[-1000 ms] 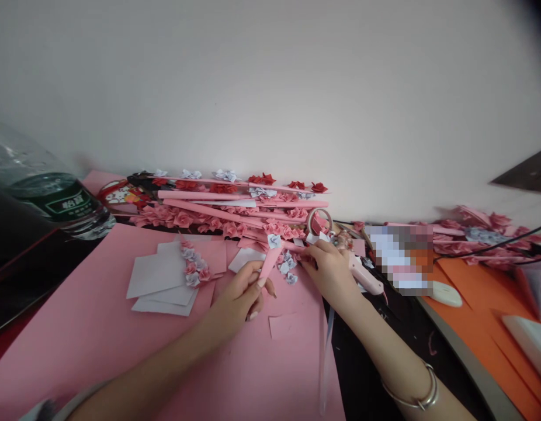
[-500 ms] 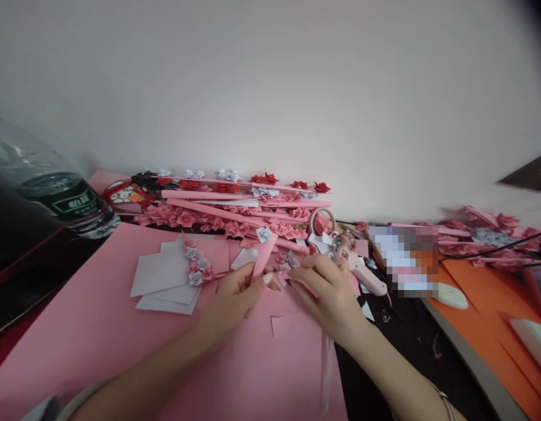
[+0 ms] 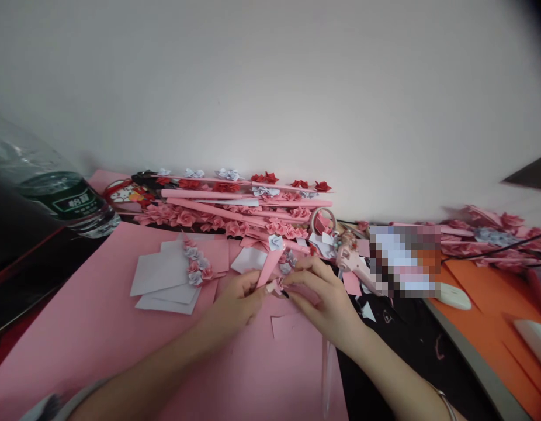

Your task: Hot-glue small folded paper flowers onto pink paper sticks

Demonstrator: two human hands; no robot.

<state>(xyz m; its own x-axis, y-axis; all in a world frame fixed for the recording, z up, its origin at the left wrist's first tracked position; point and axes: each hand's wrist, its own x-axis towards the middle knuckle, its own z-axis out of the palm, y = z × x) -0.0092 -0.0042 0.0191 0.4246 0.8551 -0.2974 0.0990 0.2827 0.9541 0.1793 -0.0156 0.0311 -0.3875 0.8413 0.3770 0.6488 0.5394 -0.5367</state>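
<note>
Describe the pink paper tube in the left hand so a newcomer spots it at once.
Find the large pink sheet, then the left hand over it. Gripped there, pointing toward the wall, is the pink paper tube. Unlike the pink rolls lying along the wall, it is held and shows a pale flower at its far end.

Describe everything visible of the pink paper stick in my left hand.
The pink paper stick looks smooth, narrow, and rolled or folded. It slants away and right over the large pink sheet. Your left hand grips it and hides its lower end. A bluish-white paper flower is at its upper end. Contact with the small pink paper piece is unclear.
</note>
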